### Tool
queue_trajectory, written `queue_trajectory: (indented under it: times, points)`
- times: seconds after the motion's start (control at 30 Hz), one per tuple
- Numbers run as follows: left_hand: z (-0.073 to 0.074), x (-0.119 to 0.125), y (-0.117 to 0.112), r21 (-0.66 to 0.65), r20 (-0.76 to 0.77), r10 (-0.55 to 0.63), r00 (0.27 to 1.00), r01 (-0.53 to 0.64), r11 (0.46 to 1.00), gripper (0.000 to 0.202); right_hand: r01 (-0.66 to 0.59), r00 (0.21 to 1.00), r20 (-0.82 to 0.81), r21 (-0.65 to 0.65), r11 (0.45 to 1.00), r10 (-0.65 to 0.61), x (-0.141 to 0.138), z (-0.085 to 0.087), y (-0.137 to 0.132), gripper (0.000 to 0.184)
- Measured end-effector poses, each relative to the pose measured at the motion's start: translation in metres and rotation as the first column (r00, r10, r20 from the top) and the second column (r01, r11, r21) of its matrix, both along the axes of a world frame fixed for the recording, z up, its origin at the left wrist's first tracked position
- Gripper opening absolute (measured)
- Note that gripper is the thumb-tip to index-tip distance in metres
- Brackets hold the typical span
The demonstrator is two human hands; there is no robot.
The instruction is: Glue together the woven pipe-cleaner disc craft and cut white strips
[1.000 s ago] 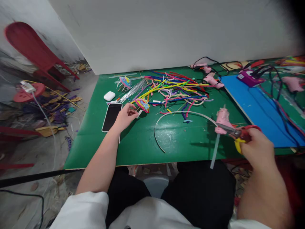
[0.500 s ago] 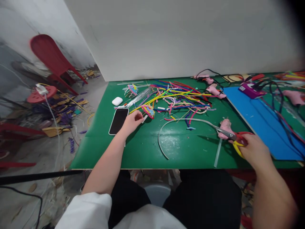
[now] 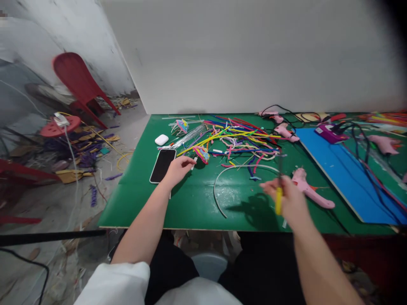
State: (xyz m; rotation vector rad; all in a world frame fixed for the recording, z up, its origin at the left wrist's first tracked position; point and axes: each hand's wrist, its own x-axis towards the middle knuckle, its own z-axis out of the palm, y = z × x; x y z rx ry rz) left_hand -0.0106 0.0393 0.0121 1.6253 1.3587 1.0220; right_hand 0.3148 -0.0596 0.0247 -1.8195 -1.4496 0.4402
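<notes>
My left hand [image 3: 178, 169] rests on the green table [image 3: 190, 203] beside a black phone [image 3: 163, 165], fingers curled round the stem of a small multicoloured pipe-cleaner piece [image 3: 202, 153]. My right hand [image 3: 284, 199] hovers over the table's front middle, blurred by motion, closed on scissors with a yellow handle [image 3: 279, 199], blades pointing away. A thin white curved band [image 3: 219, 182] lies between the hands. A pink glue gun [image 3: 307, 188] lies just right of my right hand.
A heap of coloured pipe cleaners [image 3: 241, 137] covers the table's back middle. A white earbud case [image 3: 161, 139] sits behind the phone. A blue mat [image 3: 337, 169], more glue guns, a purple box [image 3: 329, 133] and cables fill the right. A red chair [image 3: 76, 84] stands left on a littered floor.
My right hand has swung left with the scissors, from beside the pink glue gun to the table's front middle. The glue gun now lies flat. The left hand has stayed put.
</notes>
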Motion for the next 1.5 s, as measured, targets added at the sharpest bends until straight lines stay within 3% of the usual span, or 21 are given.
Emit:
queue_trajectory:
  times: [0.07,0.17,0.3,0.5,0.73,0.8,0.9,0.97,1.03,1.13,1.3,1.5]
  points:
    - [0.007,-0.004,-0.006,0.009,0.043,0.035,0.998,-0.036,0.999,0.015,-0.226,0.974,0.002,-0.120,0.967,0.228,-0.050,0.001,0.011,0.020]
    - [0.016,-0.016,-0.012,0.030,0.105,0.094,0.990,-0.098,0.995,0.020,-0.388,0.870,0.211,-0.263,0.883,0.445,-0.105,-0.006,0.023,0.013]
    - [0.023,-0.034,-0.014,0.032,0.166,0.157,0.974,-0.165,0.986,0.026,-0.417,0.867,0.176,-0.253,0.873,0.466,-0.133,-0.019,0.027,0.013]
    - [0.032,-0.029,-0.015,0.020,0.246,0.217,0.945,-0.229,0.973,0.033,-0.430,0.901,-0.040,-0.205,0.879,0.431,-0.124,-0.026,0.030,0.013]
    - [0.046,0.007,-0.035,-0.002,0.304,0.197,0.932,-0.206,0.979,0.024,-0.414,0.809,-0.456,0.007,0.910,0.371,-0.090,0.007,0.059,0.030]
    - [0.043,0.022,-0.041,-0.032,0.299,0.160,0.941,-0.158,0.987,0.022,-0.386,0.712,-0.600,0.098,0.917,0.364,-0.088,0.015,0.066,0.035]
    - [0.034,0.042,-0.046,-0.122,0.309,0.076,0.948,-0.040,0.992,0.025,-0.358,0.406,-0.841,0.214,0.909,0.358,-0.093,0.015,0.069,0.041]
    - [0.027,0.052,-0.048,-0.197,0.360,0.032,0.932,0.043,0.979,0.036,-0.343,0.305,-0.893,0.221,0.913,0.331,-0.100,0.009,0.067,0.042]
    - [0.020,0.058,-0.048,-0.271,0.414,0.001,0.910,0.122,0.955,0.048,-0.325,0.293,-0.907,0.203,0.924,0.303,-0.105,0.002,0.064,0.043]
    - [0.011,0.062,-0.049,-0.351,0.427,0.002,0.904,0.164,0.922,0.049,-0.290,0.312,-0.909,0.184,0.939,0.275,-0.112,-0.006,0.060,0.045]
    - [0.000,0.065,-0.046,-0.391,0.366,0.059,0.929,0.096,0.916,0.043,-0.267,0.298,-0.919,0.177,0.947,0.256,-0.119,-0.011,0.058,0.046]
    - [-0.003,0.065,-0.041,-0.403,0.286,0.087,0.954,0.037,0.914,0.036,-0.281,0.331,-0.904,0.178,0.943,0.269,-0.119,-0.014,0.060,0.047]
